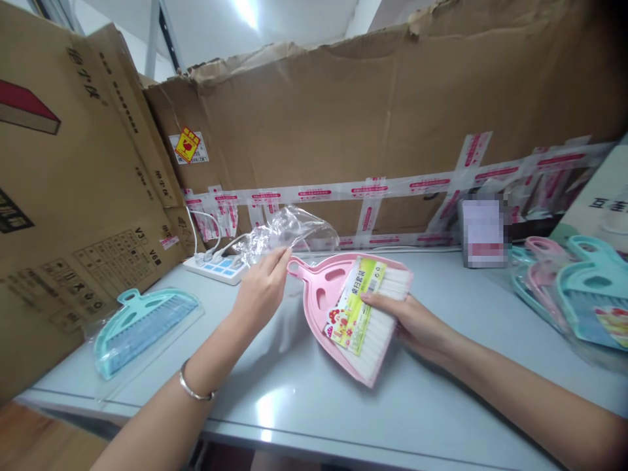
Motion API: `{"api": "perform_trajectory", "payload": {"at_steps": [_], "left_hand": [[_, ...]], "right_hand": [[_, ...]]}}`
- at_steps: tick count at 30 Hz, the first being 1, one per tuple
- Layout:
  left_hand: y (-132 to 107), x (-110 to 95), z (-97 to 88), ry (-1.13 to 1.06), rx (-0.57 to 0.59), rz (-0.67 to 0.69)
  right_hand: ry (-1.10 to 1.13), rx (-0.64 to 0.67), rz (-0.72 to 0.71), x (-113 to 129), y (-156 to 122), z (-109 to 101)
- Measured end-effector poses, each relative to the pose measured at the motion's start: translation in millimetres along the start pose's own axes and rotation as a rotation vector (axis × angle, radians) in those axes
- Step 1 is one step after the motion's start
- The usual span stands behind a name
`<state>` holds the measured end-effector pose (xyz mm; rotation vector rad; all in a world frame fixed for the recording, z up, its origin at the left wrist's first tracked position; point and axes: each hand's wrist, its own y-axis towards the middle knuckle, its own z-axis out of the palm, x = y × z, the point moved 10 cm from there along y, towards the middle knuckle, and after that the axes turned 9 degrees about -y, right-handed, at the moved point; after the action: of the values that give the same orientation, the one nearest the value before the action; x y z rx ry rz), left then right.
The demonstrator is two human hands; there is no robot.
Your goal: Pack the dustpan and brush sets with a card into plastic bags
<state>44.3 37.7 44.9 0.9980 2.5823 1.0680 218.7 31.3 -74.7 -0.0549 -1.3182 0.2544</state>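
My right hand (412, 320) grips a pink dustpan (314, 307) by its wide edge, thumb on top. A brush with white bristles (381, 327) lies in the pan, under a yellow-green printed label (360, 301). Beside the dustpan's looped handle, my left hand (265, 278) pinches a clear plastic bag (294, 229), which spreads out behind it toward the back of the table. Dustpan and brush appear to be out of the bag. The fingers of my right hand under the pan are hidden.
A bagged turquoise dustpan set (147, 327) lies at left; several turquoise and pink sets (589, 281) are stacked at right. Behind stand a white power strip (216, 267) with cables, a blurred-out upright object (485, 232) and large cardboard boxes (314, 131) along the grey table (275, 418).
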Motion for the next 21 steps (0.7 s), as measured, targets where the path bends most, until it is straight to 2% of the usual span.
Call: {"api": "perform_trajectory", "payload": {"at_steps": [3,6,10,16,21], "left_hand": [[-4.1,-18.5,3.7,-0.031,-0.056,0.134],[-6.5,-37.7,8.0,-0.101,-0.071,0.249],[-6.8,-55.9,6.8,-0.239,-0.083,0.296],[-14.3,-85.1,16.5,-0.383,0.037,0.382],[-16.7,-87.5,20.2,-0.357,0.089,0.426]], "right_hand": [[0.013,0.011,-0.005,-3.0,2.3,6.0],[0.058,-0.035,-0.009,-2.1,-0.3,8.1],[0.143,-0.138,0.022,-8.6,-3.8,5.4],[0.288,-0.165,0.066,-21.2,2.1,8.7],[0.386,-0.221,0.078,-21.7,2.1,2.8]]}}
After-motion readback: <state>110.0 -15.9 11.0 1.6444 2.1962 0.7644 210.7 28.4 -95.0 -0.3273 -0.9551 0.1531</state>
